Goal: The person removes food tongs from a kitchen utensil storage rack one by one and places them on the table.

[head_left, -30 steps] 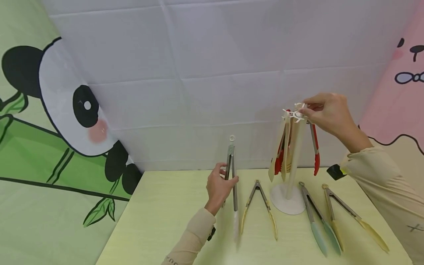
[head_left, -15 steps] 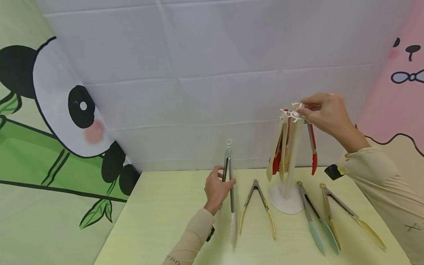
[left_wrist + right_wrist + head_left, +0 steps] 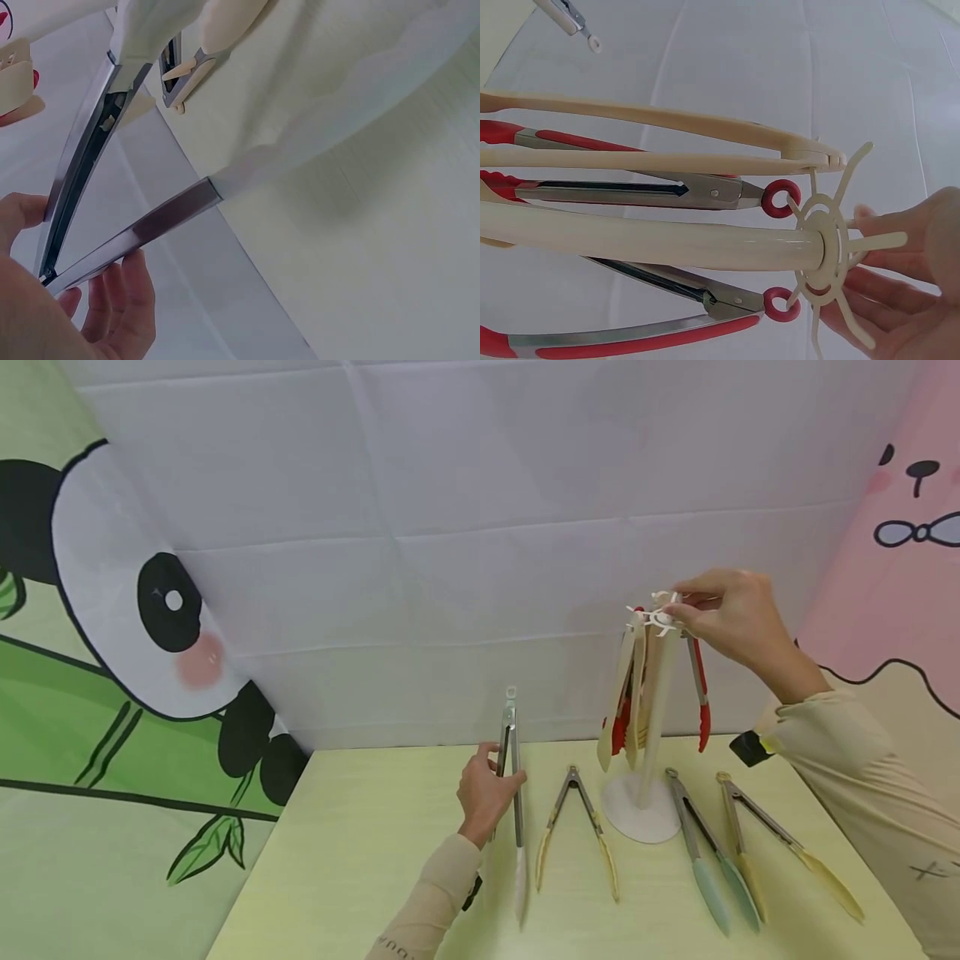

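Note:
My left hand [image 3: 486,789] grips a pair of metal tongs [image 3: 516,739], thumb on one arm and fingers on the other. These tongs stand nearly upright, ring end up, with pale translucent tips pointing down. In the left wrist view, the arms of the tongs [image 3: 161,219] are spread apart. My right hand [image 3: 738,614] pinches the top of a white utensil stand [image 3: 656,718]. The right wrist view shows its hook wheel [image 3: 829,251] with fingers behind it. Red-handled tongs [image 3: 705,191], another red pair [image 3: 675,330] and beige tongs [image 3: 690,116] hang from its hooks.
On the pale yellow table [image 3: 360,835], yellow-tipped tongs [image 3: 573,777] lie spread left of the stand's round base [image 3: 643,818]. Green-tipped tongs [image 3: 708,881] and another yellow-tipped pair [image 3: 825,877] lie to its right. A white cloth [image 3: 375,610] hangs behind.
The tongs in my left hand have come down slightly, their ring end now lower. My right hand stays on the stand's top. The head view has turned slightly to the right.

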`<action>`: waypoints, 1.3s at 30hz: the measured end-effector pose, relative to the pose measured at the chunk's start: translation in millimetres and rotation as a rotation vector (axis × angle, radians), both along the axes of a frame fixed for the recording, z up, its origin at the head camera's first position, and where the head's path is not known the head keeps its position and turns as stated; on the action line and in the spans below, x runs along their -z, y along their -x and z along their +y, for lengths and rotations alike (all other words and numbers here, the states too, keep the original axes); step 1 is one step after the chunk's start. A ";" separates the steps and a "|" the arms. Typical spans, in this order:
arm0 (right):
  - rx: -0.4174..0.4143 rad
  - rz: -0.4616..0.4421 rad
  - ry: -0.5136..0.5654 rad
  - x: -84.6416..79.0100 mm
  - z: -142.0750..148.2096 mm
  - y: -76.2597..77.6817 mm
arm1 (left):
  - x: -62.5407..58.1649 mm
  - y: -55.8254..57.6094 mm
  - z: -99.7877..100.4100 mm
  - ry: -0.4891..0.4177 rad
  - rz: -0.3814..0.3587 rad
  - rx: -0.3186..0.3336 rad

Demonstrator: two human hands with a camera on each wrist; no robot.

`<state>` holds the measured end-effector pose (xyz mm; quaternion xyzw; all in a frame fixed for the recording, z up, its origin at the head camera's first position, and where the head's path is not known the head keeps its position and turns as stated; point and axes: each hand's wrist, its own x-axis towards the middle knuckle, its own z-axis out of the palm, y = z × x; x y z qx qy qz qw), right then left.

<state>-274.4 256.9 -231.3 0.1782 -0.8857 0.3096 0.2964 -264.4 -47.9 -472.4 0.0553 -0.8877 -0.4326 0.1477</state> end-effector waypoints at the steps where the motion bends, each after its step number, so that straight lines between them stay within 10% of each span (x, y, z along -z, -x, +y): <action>1: -0.003 -0.002 0.005 -0.1 0.0 -0.1 | 1.0 0.6 0.1 0.003 -0.004 -0.002; 39: -0.047 0.027 0.071 3.8 0.5 1.4 | 49.1 18.8 15.4 0.204 -0.133 -0.031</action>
